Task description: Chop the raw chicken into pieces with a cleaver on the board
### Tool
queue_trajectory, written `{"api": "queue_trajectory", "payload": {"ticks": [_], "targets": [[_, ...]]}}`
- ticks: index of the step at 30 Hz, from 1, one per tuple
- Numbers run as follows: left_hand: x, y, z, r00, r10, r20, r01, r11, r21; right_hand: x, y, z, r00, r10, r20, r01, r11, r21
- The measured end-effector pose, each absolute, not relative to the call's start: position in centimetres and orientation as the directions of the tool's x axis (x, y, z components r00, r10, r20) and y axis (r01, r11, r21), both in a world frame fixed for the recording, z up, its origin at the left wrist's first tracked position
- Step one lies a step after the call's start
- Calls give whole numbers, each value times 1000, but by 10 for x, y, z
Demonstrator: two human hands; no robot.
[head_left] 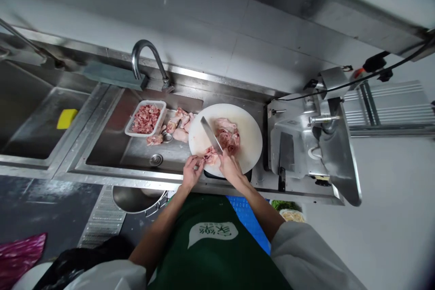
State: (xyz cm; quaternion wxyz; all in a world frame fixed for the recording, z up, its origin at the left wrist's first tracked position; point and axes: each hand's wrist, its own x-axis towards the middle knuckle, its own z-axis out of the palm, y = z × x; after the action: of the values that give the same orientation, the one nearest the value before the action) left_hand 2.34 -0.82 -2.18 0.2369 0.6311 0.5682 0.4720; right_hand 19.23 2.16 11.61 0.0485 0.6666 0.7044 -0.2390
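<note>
My right hand (230, 166) grips the handle of a knife (211, 134), its broad blade slanting up and left over the round white cutting board (251, 140). Beneath the blade's near part lies a small piece of raw meat (211, 156). The fingers of my left hand (192, 170) pinch the left end of that piece at the board's front left edge. Just right of the blade, a larger heap of raw meat (229, 136) with pale skin rests on the board.
In the sink (136, 154) left of the board stand a white basket (163, 111) of chopped meat and several loose raw meat pieces (181, 134). A curved faucet (146, 43) rises behind. To the right is a metal slicer (306, 145). A yellow sponge (67, 118) lies in the far-left basin.
</note>
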Motion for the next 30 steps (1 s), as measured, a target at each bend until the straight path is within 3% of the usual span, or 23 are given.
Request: {"api": "queue_trajectory", "payload": {"ticks": [3, 7, 11, 17, 23, 30], "targets": [[24, -13, -24, -93, 926, 366, 508, -272, 817, 177, 15, 115, -63, 946, -319, 963, -26, -270], [27, -10, -26, -39, 928, 371, 497, -304, 813, 162, 15, 86, -117, 873, -474, 969, -3, -246], [26, -10, -23, -61, 927, 371, 477, -299, 826, 168, 24, 82, -151, 860, -487, 967, 27, -253], [9, -31, -19, -238, 899, 368, 490, -216, 844, 169, 10, 119, -123, 952, -279, 960, 43, -277], [18, -28, -27, -42, 937, 346, 503, -280, 818, 149, 9, 84, -121, 847, -517, 969, -12, -247], [28, -15, -29, -19, 953, 301, 547, -242, 802, 161, 22, 78, -151, 849, -506, 955, -8, -298]]}}
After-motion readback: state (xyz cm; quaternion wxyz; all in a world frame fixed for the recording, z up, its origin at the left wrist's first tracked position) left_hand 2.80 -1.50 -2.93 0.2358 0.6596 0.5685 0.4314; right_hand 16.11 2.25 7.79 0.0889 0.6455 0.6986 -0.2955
